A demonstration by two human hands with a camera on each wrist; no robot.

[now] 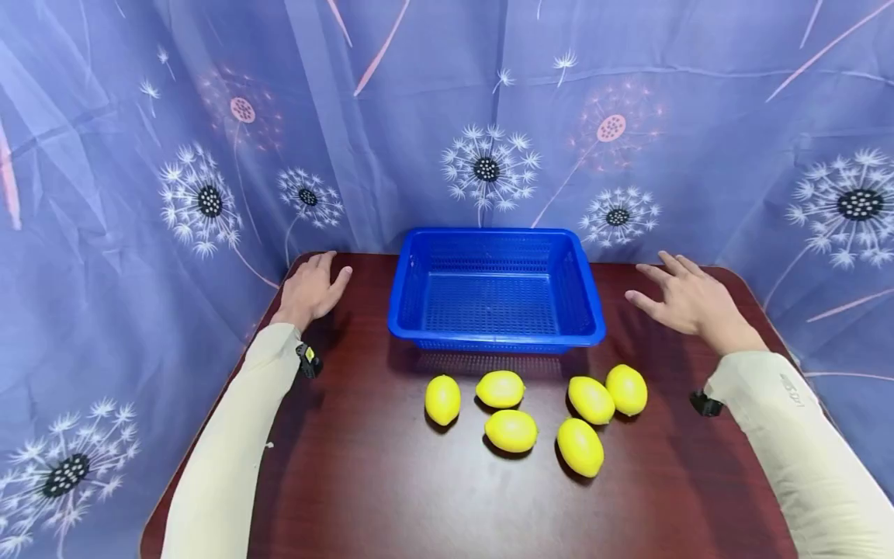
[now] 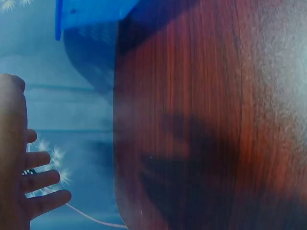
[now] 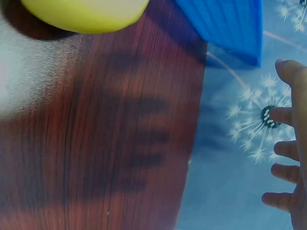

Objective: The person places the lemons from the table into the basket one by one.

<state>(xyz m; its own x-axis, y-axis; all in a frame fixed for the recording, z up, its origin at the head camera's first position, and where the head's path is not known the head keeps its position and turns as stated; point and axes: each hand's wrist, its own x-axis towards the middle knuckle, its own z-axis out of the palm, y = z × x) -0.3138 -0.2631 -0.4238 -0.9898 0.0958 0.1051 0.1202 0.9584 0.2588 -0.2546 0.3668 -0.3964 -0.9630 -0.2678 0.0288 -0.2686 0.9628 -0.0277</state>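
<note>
A blue plastic basket point(image 1: 496, 340) with perforated walls stands at the back of the table, nothing inside it. In front of it lie several yellow lemons point(image 1: 511, 431), three toward the left and three toward the right. My left hand point(image 1: 310, 291) is held left of the basket, above the table's far left corner, fingers extended and holding nothing. On the other side, my right hand point(image 1: 687, 299) hovers right of the basket with fingers spread, also holding nothing. The right wrist view catches one lemon point(image 3: 91, 14) and the basket's corner point(image 3: 230, 28) near that hand.
The dark reddish-brown wooden table point(image 1: 391, 497) has rounded corners. A blue-purple curtain point(image 1: 391, 155) with dandelion prints hangs right behind the table and along both sides. Both forearms wear cream sleeves point(image 1: 230, 450), with a small black device point(image 1: 308, 361) at the left wrist.
</note>
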